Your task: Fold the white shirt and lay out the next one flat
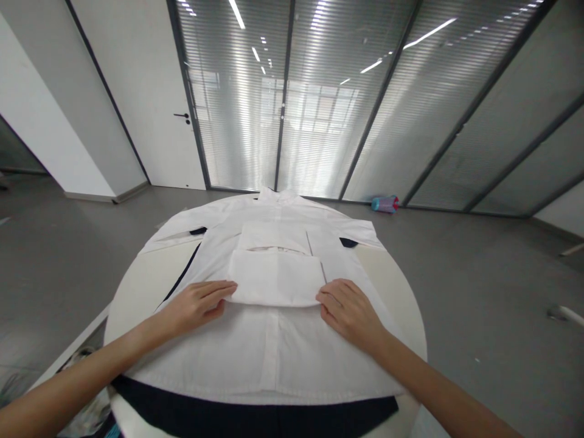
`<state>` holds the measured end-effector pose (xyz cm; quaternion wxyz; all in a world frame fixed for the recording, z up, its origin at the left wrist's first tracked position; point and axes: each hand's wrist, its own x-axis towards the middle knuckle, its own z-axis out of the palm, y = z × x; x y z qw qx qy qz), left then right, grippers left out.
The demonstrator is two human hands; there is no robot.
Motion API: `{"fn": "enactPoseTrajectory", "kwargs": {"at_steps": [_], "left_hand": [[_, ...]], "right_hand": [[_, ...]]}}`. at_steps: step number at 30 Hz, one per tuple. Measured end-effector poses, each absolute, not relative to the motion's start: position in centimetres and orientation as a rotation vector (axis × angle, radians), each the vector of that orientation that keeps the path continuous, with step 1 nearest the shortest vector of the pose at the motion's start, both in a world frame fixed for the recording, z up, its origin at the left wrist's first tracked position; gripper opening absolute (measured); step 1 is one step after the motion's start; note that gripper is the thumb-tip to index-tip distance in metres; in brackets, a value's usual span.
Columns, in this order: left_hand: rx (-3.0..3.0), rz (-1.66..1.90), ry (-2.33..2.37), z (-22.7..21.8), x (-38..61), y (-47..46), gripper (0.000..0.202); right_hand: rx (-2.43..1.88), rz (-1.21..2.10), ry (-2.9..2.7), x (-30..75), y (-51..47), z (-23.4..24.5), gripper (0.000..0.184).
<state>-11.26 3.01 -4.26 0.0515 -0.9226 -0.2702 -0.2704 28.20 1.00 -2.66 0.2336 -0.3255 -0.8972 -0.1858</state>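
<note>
A white shirt (241,347) lies spread out flat, its collar at the far end and its sleeves out to both sides. On top of its middle rests a folded white garment (276,277), with a slit-like gap between its layers on the far part. My left hand (201,302) pinches the near left corner of this folded piece. At the near right corner, the fingers of my right hand (344,307) are closed on its edge. Dark navy cloth (255,418) shows from under the shirt's near hem and along its sides.
A round white table (139,277) carries the clothes. Bags or cloth items (89,407), partly hidden, are at lower left. A blue and pink bundle (384,204) lies on the floor by the glass partition (319,146). A white door (137,91) stands at back left.
</note>
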Motion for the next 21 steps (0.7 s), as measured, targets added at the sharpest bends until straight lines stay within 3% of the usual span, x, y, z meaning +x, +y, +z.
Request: {"fn": "enactPoseTrajectory", "kwargs": {"at_steps": [5,10,15,21], "left_hand": [[-2.779,-0.969,-0.849,-4.3,-10.7,3.2,0.029],[-2.831,-1.022,-0.763,-4.0,-10.9,3.8,0.032],[-2.952,-0.780,-0.504,-3.9,-12.2,4.4,0.034],[-3.032,-0.492,-0.888,-3.6,-11.8,4.5,0.077]], "right_hand": [[-1.030,-0.334,-2.535,28.9,2.2,-3.1,0.039],[-0.962,-0.356,-2.479,29.2,2.5,-3.4,0.023],[-0.733,-0.451,-2.513,29.7,2.3,-3.4,0.016],[-0.695,-0.412,-2.573,30.1,1.9,-3.5,0.021]]}}
